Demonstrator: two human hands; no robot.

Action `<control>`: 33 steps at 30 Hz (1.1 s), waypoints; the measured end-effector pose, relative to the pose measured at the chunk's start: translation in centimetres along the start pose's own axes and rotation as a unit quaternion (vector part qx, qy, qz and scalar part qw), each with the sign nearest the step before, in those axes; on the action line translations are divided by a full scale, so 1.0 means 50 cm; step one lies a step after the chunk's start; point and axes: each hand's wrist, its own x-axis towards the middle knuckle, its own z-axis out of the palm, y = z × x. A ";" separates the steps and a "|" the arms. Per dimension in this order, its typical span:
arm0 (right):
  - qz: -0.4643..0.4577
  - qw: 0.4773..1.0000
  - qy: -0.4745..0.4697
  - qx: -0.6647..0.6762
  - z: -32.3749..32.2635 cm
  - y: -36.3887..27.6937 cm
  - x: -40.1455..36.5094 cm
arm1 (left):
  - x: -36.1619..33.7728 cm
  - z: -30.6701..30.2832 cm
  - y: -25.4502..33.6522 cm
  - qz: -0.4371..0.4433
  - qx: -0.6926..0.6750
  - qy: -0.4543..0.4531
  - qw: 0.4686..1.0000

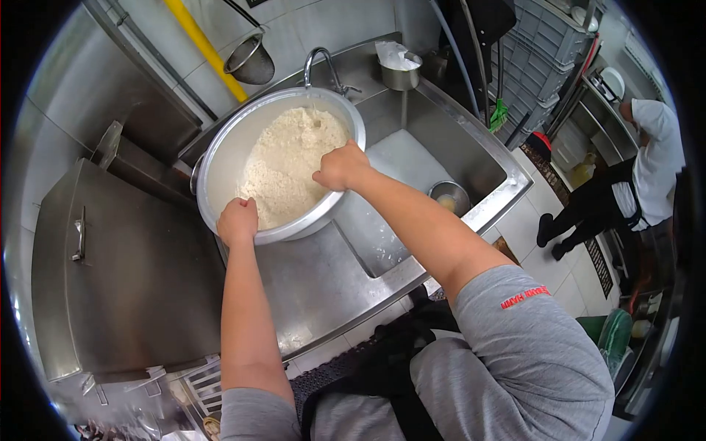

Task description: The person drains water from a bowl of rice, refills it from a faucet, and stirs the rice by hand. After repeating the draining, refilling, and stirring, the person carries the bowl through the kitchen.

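A large round metal pot (294, 229) stands tilted at the sink's left edge, under the faucet. Pale, wet-looking grains (287, 162), like rice, fill much of it. My left hand (237, 222) is closed at the pot's near left rim, thumb on the inner side. Across the pot, my right hand (343, 166) is closed at the right rim, its fingers reaching over the inner edge. The undersides of both hands are hidden.
The sink basin (471, 147) holds cloudy water and a small metal bowl (448, 197). Behind are a faucet (321, 65), a small pot (401, 77) and a hanging strainer (250, 60). A steel cabinet (140, 279) stands left; another person (651, 162) is at right.
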 end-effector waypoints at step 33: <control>-0.131 0.991 -0.029 0.030 0.015 0.013 0.049 | 0.041 0.031 -0.021 -0.009 0.087 0.038 0.995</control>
